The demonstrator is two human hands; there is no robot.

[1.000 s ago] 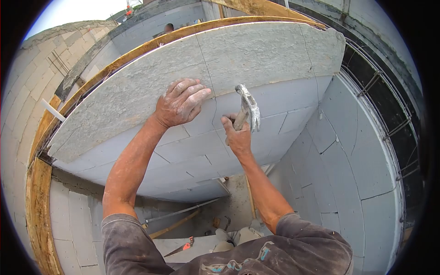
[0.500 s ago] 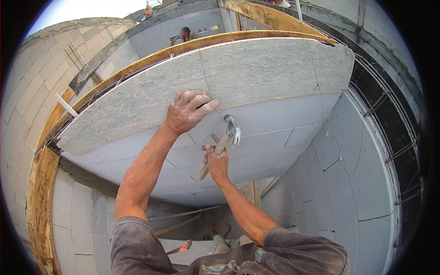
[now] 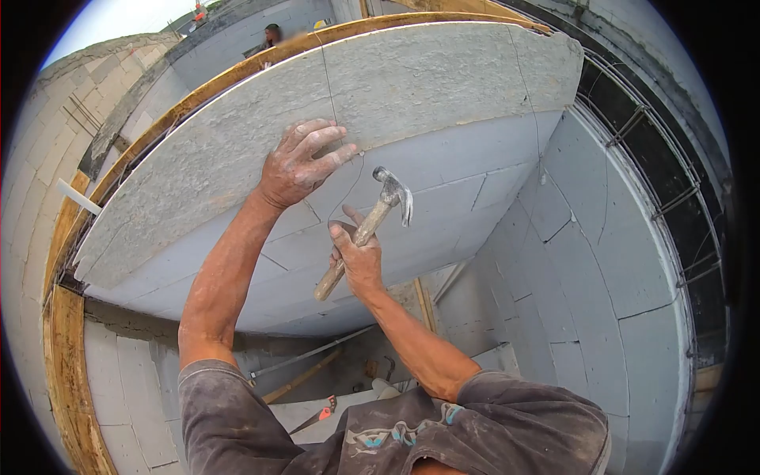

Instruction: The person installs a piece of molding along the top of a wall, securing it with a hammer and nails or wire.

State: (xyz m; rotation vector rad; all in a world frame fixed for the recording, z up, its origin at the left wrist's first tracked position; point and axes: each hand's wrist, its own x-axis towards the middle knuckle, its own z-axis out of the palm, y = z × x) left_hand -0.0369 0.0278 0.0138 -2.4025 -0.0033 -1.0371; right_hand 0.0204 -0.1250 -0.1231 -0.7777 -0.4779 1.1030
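Note:
My left hand (image 3: 305, 162) rests against the rough grey panel (image 3: 435, 79), fingers apart and dusted pale. Its thumb and fingertips lie close to a thin dark wire (image 3: 327, 83) that hangs down over the panel. Below and to the right, my right hand (image 3: 360, 257) is closed round the wooden handle of a claw hammer (image 3: 366, 229). The hammer's metal head points up, in front of the pale block wall (image 3: 443, 210), and I see no contact between them. A loop of the wire runs down toward my right hand.
Wooden boards (image 3: 75, 372) edge the panel and the left side. Steel rebar (image 3: 665, 190) runs along the right. Down below lie a handsaw (image 3: 321, 413) with a red-orange handle and a long pole (image 3: 305, 378). Another person (image 3: 273, 36) is beyond the top board.
The view has shifted, so the panel and both hands appear higher and farther left. The hammer's head now shows more from the side. My left hand stays against the panel.

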